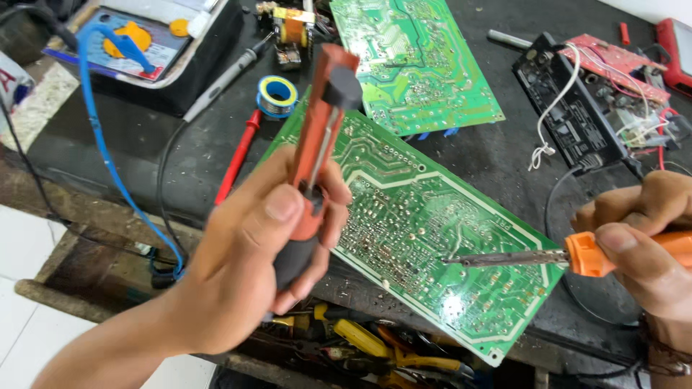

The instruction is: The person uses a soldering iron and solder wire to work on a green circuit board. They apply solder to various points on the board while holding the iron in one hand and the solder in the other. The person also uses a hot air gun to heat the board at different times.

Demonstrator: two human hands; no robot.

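**Iron tip on the board, pump held ready**

Left hand [267,245] clenched around an orange-and-grey desoldering pump [317,137], thumb pressed flat on its body, plunger end tilted up and away; gripped upright above the near-left corner of the board, apparently so as to keep it within quick reach of the joint. Right hand [641,230] closed around the orange handle of a soldering iron [548,256], fingers wrapped pen-like, shaft lying nearly level and pointing left. Tip touching the solder side of the large green circuit board [432,238], around its middle, among dense rows of joints.

Board lying copper-side up, slanted across the dark workbench [504,155], near edge overhanging the bench front, likely to bring the joints under the hands. Second green board [414,61] further off, just beyond the first. Far left: a spool of solder wire [277,95], red and grey multimeter probes [238,155], a blue cable [108,155], and a wound transformer [292,32]. Far right: a black opened device with white and red wires [577,115]. Below the bench edge, yellow-handled pliers [367,342] in a cluttered tray.
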